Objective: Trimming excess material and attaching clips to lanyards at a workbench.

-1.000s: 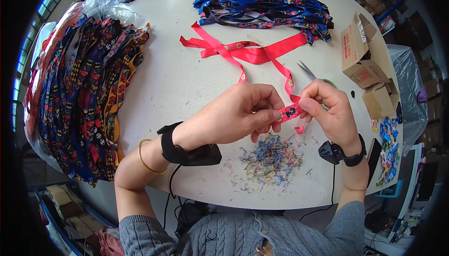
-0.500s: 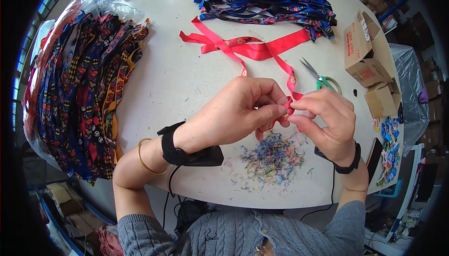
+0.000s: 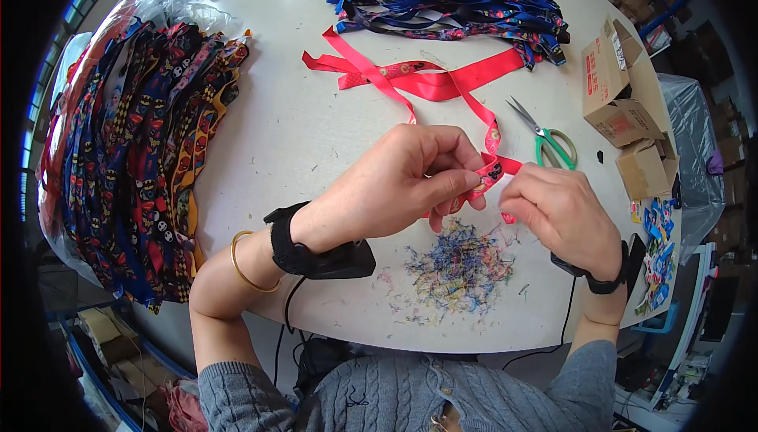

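Observation:
A red printed ribbon strap (image 3: 491, 173) is pinched between the thumb and fingers of my left hand (image 3: 414, 175), where it folds over itself. Close by on the right, my right hand (image 3: 562, 207) is closed with its fingers curled; red ribbon runs in behind it and a short bit shows below the fingertips. The rest of the strap stretches away over the white table to crossed red bands (image 3: 474, 77) lying flat. Green-handled scissors (image 3: 545, 136) lie spread beyond my right hand. Below my hands is a heap of coloured thread scraps (image 3: 462, 266).
A thick bundle of printed straps (image 3: 142, 155) covers the left side, partly over clear plastic. Blue printed straps (image 3: 442, 1) lie at the far edge. An open cardboard box (image 3: 620, 88) stands at the right, near small colourful packets (image 3: 657, 250). Black wrist straps with cables hang at both wrists.
My right hand has drawn back to the right and slightly down from my left fingers. More of the folded printed ribbon now shows between the hands; my left hand has barely moved.

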Action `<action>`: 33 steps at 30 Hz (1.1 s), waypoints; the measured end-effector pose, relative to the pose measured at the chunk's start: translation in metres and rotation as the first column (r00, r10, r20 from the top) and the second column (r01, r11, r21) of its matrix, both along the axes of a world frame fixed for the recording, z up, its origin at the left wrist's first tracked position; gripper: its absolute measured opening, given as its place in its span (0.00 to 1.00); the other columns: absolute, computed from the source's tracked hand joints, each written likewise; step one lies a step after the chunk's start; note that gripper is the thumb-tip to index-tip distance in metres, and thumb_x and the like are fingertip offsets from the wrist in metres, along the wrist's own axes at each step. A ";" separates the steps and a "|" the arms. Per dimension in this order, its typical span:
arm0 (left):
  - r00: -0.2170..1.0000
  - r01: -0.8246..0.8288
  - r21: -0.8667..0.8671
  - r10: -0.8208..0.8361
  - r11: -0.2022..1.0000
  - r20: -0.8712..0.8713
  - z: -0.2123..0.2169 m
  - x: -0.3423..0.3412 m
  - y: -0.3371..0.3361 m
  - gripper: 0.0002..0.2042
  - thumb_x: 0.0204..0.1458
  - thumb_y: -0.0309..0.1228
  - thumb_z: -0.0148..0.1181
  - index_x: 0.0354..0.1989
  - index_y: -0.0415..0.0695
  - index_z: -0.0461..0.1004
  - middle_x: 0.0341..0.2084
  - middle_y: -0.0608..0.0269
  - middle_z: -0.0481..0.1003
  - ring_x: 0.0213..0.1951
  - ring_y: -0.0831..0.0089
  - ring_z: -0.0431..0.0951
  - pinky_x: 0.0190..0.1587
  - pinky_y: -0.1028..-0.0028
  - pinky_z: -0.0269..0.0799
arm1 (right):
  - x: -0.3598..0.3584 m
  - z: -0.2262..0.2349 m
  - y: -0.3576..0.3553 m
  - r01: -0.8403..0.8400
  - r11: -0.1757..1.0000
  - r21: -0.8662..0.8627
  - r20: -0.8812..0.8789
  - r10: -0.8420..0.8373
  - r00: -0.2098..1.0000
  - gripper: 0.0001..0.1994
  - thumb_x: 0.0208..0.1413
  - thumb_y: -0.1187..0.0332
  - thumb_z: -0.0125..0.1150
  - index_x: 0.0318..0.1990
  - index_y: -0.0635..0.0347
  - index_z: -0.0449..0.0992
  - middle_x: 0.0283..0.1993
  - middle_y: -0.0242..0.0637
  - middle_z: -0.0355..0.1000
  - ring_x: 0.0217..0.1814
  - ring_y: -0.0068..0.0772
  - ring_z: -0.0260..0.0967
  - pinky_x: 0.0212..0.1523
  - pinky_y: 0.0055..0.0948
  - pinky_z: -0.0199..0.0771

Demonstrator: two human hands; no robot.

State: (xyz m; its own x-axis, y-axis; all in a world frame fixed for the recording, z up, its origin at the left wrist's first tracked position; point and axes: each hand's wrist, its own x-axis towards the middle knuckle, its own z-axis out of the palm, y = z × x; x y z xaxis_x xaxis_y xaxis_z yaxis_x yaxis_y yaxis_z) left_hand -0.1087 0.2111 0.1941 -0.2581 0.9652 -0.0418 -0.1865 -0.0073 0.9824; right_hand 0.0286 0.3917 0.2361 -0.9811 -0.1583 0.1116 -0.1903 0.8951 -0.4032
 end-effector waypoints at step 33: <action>0.750 -0.227 0.332 0.382 0.915 -0.540 -0.008 -0.005 0.004 0.07 0.56 0.22 0.51 0.41 0.39 0.73 0.25 0.68 0.72 0.26 0.85 0.70 0.29 0.83 0.65 | -0.007 -0.004 0.012 0.344 0.487 -0.803 0.329 -0.120 0.937 0.06 0.56 0.70 0.51 0.36 0.63 0.65 0.26 0.35 0.70 0.18 0.12 0.56 0.20 0.11 0.55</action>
State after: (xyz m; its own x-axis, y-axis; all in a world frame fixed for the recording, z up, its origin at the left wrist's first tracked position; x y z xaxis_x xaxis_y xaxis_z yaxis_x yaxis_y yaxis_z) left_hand -0.1139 0.2147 0.1860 -0.4386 0.7903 0.4278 0.4725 -0.2021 0.8579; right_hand 0.0220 0.4036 0.2326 -0.9806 0.1373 -0.1402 0.1557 0.1096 -0.9817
